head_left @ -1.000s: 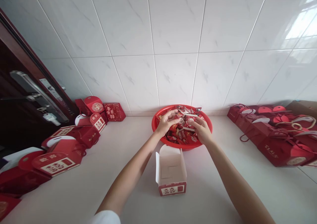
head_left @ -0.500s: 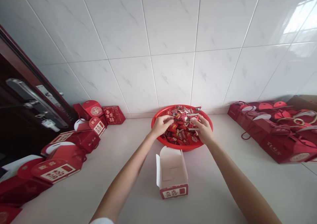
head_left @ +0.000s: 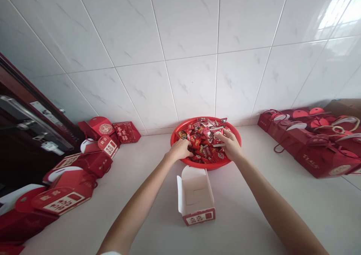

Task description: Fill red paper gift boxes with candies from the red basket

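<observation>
A red plastic basket (head_left: 207, 167) against the tiled wall holds many wrapped candies (head_left: 207, 151), mostly red. Over its left side is my left hand (head_left: 180, 149), fingers bent down among the candies; whether it grips one is hidden. My right hand (head_left: 230, 145), at the basket's right side, has its fingers closed on a red and white packet (head_left: 218, 136). In front of the basket stands an open box (head_left: 197, 198), white inside, with a red and white printed front and its flaps up. Nothing lies inside the box.
Red gift boxes (head_left: 63, 199) line the left side, beside a dark door with a metal handle (head_left: 31, 123). More dark red boxes (head_left: 313, 153) with cord handles stand at the right, before a brown carton (head_left: 345, 106).
My left hand has moved down and left, from the middle of the candies to the basket's left front. My right hand still holds the packet. The camera view has shifted slightly.
</observation>
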Tool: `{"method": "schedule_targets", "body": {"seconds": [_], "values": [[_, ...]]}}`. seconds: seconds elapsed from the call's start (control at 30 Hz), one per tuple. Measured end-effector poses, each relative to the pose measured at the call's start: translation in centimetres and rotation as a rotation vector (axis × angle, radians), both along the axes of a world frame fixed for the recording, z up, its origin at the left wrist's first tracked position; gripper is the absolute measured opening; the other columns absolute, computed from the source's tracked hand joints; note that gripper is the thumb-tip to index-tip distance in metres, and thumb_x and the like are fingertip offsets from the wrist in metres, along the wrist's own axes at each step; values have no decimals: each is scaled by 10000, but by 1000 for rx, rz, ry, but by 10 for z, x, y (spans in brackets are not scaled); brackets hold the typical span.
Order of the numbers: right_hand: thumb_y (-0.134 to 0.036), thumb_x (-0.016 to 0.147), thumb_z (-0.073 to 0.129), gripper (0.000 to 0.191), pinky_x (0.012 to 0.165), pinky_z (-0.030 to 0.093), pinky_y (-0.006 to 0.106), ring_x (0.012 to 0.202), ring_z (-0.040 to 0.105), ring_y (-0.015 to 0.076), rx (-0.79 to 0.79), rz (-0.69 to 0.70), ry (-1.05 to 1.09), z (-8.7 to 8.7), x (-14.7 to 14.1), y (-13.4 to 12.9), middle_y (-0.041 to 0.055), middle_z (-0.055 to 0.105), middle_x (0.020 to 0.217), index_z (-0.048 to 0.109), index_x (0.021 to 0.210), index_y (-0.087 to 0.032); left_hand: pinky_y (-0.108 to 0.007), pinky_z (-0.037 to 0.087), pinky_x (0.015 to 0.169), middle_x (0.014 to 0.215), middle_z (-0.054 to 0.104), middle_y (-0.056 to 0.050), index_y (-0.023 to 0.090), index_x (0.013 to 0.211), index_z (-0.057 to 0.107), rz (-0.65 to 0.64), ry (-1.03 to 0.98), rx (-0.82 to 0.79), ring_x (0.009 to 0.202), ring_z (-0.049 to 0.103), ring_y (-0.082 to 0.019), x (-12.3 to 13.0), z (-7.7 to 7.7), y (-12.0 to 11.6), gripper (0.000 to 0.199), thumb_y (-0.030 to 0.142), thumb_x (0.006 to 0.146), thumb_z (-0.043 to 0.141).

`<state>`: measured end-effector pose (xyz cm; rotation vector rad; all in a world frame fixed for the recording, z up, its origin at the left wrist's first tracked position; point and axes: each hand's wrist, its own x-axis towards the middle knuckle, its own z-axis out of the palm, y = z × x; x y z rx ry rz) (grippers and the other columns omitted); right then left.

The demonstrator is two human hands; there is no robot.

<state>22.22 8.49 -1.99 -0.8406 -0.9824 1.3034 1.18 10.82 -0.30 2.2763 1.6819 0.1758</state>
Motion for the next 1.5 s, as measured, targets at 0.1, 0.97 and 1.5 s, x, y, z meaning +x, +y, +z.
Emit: {"method": "schedule_targets", "body": {"seconds": [0.1,0.97,1.5], "values": [[-443,620,848,310,721,593,362,859,719,267,-10,4,12,2,0,-1,11,771,864,741,845,-260,-281,472,650,707,729,-32,203,707,748,27,-49,-16,767,699,-236,3,-3,2,119,104,644,728],[-381,591,843,273,595,543,306,717,685,216,-52,-72,72,-1,2,3,9,752,815,747,807,-247,-387,535,927,911,759,-39,194,783,729,111,-1154,113,941,697,-233,2,-29,22,121,160,675,686],[-367,567,834,266,625,553,321,752,679,227,-48,-125,94,0,1,3,9,748,813,728,775,-240,-328,574,856,999,739,-52,209,800,741,136,-940,570,966,700,-199,1,-30,13,278,31,742,535]]}}
